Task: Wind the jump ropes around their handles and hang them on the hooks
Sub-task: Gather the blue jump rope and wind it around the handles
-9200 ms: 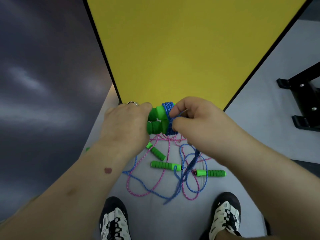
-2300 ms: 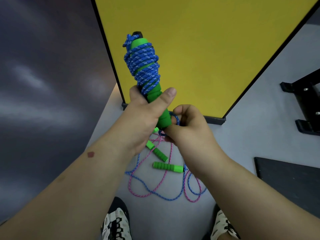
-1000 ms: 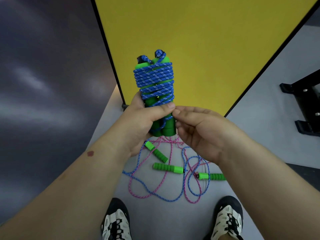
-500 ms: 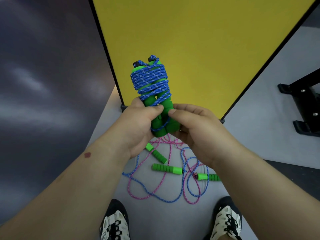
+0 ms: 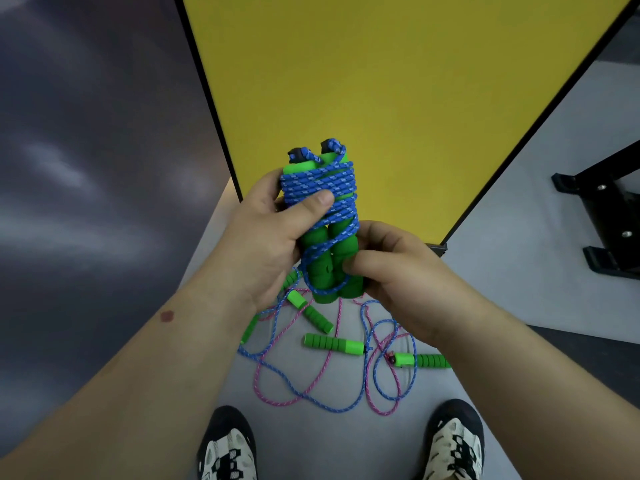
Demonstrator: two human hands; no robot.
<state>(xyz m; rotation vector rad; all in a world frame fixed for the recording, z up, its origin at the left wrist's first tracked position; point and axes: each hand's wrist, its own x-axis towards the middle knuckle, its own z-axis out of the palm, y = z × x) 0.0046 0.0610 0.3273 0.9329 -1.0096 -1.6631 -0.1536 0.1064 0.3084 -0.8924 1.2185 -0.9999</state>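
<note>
A blue jump rope point(image 5: 320, 188) is wound around its two green foam handles point(image 5: 341, 251), held upright in front of me. My left hand point(image 5: 266, 233) grips the bundle from the left, thumb pressed across the blue coils. My right hand point(image 5: 391, 271) holds the lower ends of the handles, thumb against the right handle. On the floor below lie loose pink and blue ropes point(image 5: 311, 393) in a tangle, with several green handles, such as one in the middle point(image 5: 334, 344) and one at the right point(image 5: 424, 361). No hooks are in view.
A yellow panel with a black frame point(image 5: 381, 81) stands straight ahead on the grey floor. A black metal stand point(image 5: 602, 216) is at the right. A dark wall point(image 5: 86, 168) runs along the left. My two shoes point(image 5: 227, 448) are at the bottom.
My left hand has slid up the bundle so its thumb lies over the coils. My right hand has shifted onto the handles' lower ends. A strand crosses diagonally down the lower handles.
</note>
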